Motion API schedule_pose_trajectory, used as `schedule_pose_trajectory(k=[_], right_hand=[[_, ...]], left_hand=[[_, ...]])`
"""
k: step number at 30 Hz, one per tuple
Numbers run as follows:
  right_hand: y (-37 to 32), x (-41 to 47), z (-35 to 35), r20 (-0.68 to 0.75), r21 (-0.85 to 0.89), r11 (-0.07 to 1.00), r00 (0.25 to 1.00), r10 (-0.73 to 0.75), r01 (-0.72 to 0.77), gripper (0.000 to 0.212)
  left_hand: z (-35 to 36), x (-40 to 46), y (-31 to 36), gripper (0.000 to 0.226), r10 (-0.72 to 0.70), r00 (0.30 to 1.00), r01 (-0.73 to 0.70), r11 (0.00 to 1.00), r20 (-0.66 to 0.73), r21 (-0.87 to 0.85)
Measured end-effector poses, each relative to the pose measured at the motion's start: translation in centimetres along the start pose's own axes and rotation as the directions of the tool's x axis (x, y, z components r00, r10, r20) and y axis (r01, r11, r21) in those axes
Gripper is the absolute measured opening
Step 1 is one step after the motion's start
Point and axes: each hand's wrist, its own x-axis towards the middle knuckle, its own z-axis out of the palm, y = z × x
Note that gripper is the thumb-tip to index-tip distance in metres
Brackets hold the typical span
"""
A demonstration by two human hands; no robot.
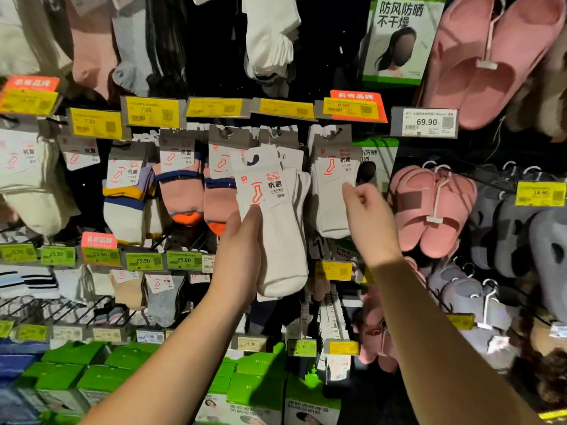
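In the head view, a white sock pack (pixel 282 234) is held up in front of the display, below and to the left of the orange-backed price tag (pixel 357 108). It is grasped by the left hand (pixel 242 250): the thumb is pressed on the front at the lower edge of the card label, and the fingers are wrapped behind the socks. The pack is tilted slightly, with its hook hole free of any peg.

The right hand (pixel 368 216) is raised directly below the same tag, with its fingers curled. Its fingertip is laid against the lower right corner of a hanging sock pack (pixel 329 204), which is hooked just under the tag. Whether that corner is pinched or only touched cannot be told.

Pink slippers (pixel 429 210) are hung below and to the right of the tag, and a white price label (pixel 425 121) marked 69.90 is fixed just to its right. Green boxes (pixel 92 372) are stacked far below it, to the left.
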Motion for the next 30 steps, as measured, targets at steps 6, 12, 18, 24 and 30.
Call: schedule_pose_trajectory(k=[6,12,18,24,30], right_hand=[[-1.4,-4.6,2.5,0.17,0.43,0.902,0.985,-0.034,-0.044,0.02],[-1.0,-4.7,2.7,0.297,0.526,0.822,0.953,0.062,-0.218,0.012],[-0.8,-4.6,2.8,0.386,0.644,0.699,0.921,0.054,-0.311,0.013],[-0.9,-4.2,2.7,0.37,0.679,0.659,0.926,0.073,-0.323,0.028],[-0.3,-2.7,1.6,0.327,0.697,0.633,0.935,0.137,-0.337,0.026]], left_hand=[[1.1,-0.6,-0.7,0.012,0.008,0.997,-0.008,1.0,0.075,-0.006],[1.5,-1.0,-1.2,0.012,0.017,0.992,-0.02,1.0,0.121,0.022],[1.6,-0.8,-1.5,0.009,0.032,0.982,-0.046,0.996,0.185,0.076],[1.7,-0.7,-1.3,0.014,0.053,0.988,-0.069,0.992,0.147,0.106],[0.9,0.0,-1.0,0.014,0.033,0.999,-0.032,0.999,-0.031,0.025]])
